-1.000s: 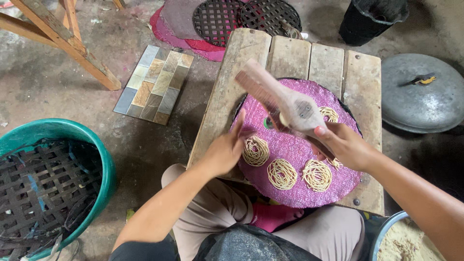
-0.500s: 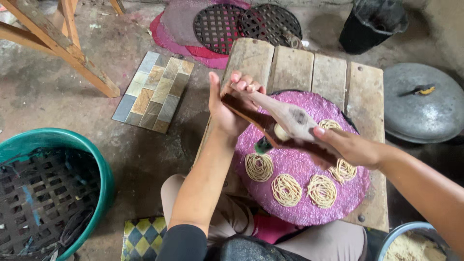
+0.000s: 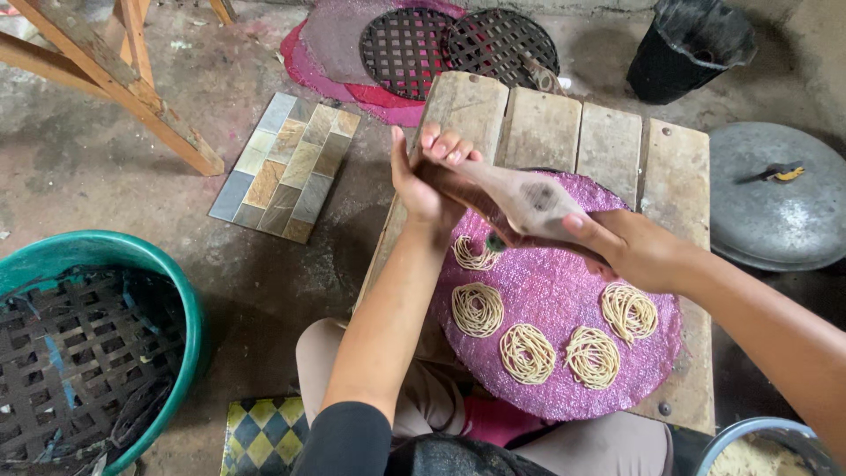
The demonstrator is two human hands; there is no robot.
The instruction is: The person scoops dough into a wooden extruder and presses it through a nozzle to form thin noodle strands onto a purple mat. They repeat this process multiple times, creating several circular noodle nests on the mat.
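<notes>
Wooden noodle press (image 3: 520,201), stiff and likely heavy, held above the purple mat (image 3: 564,291): left hand (image 3: 427,176) and right hand (image 3: 630,251) each clasp an end; noodle coils (image 3: 477,308) look soft, fragile.

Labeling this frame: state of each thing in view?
Left hand: gripping press handle.
Right hand: gripping other handle.
Press: held over mat.
Pink mat: flat on board, five noodle coils.
Green tub: holds a black grid.
Metal lid: on floor.
Black bucket: upright.
</notes>
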